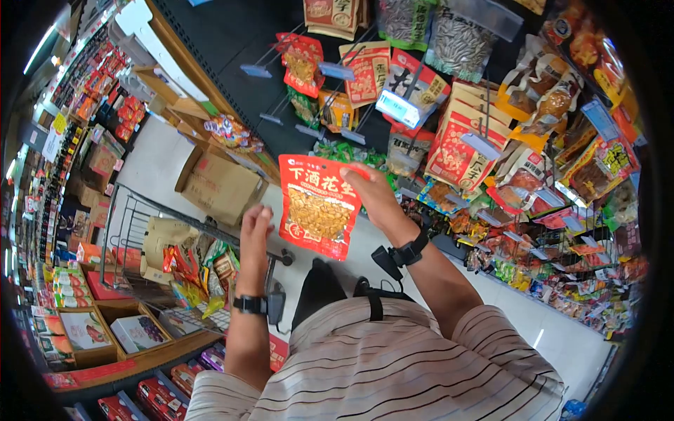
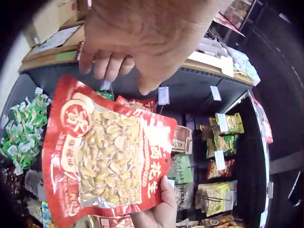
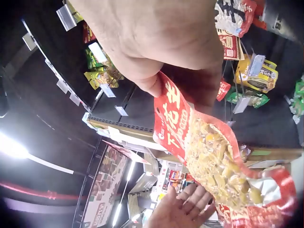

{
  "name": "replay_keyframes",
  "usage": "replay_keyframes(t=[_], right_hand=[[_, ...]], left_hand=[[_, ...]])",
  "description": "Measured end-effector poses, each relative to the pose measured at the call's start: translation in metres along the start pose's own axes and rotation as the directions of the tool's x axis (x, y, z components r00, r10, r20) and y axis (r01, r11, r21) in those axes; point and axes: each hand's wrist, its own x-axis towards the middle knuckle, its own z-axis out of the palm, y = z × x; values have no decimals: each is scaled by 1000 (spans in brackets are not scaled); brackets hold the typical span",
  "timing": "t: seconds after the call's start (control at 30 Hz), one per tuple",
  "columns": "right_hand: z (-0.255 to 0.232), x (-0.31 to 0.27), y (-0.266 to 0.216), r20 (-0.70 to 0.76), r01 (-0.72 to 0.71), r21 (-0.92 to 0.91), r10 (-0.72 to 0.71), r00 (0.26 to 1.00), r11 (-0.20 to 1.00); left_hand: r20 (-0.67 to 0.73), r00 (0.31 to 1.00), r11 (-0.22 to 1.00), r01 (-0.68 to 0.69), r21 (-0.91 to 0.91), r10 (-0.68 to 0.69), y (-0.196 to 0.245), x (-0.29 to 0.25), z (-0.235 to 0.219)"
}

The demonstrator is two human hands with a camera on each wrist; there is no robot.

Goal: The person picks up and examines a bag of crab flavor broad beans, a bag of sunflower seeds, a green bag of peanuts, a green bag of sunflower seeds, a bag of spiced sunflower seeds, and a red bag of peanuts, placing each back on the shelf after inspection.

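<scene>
Pale floor [image 1: 156,158] (glossy) beside dark, wood-edged shelving [image 1: 228,42].

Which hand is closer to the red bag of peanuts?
The right hand: it pinches a top corner of the red bag. The left hand is near the bag's other side, but there's a gap, so it isn't touching.

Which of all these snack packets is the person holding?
The red peanut packet, its upper corner gripped by the right hand; it alone is held.

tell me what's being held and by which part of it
The right hand pinches the red peanut packet by its top corner; the left hand holds nothing.
</scene>
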Motion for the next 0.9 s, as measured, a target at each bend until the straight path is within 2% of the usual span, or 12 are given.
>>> replay_keyframes(t=[0.03,0.1,0.2,0.3,0.4,0.43,0.53,0.57,0.7,0.8,0.83,0.9], right_hand=[[5,4,-3,5,-10,-23,11,1000,1000],[12,18,1,40,-45,19,45,998,999],[27,38,0,59,-76,59,73,996,995],[33,65,0,73,-100,126,91,993,987],[47,92,-6,-57,-82,-25,81,995,996],[56,101,-15,-59,-95,-24,94,994,995],[65,148,-2,-4,-78,43,78,997,996],[69,161,2,-47,-39,54,41,998,998],[75,216,22,-73,23,81,-17,997,996],[71,242,13,-152,-126,-148,104,983,981],[70,254,18,-115,-73,-48,67,991,996],[76,262,13,-125,-28,33,32,992,999]], left_hand=[[41,999,998,-26,53,24,9,12,1],[185,975,991,-129,26,123,25,35,11],[278,960,999,-48,6,45,54,64,28],[340,940,987,57,-147,-4,55,101,32],[311,947,951,161,-264,-74,55,142,35],[301,952,957,136,-256,-55,55,158,34],[301,950,943,170,-288,-80,65,201,28],[298,951,937,176,-303,-82,65,218,26],[307,945,945,198,-261,-113,74,282,26],[293,955,955,120,-270,-38,76,321,31],[307,951,954,124,-273,-36,80,328,31],[294,956,954,98,-283,-11,87,337,37]])
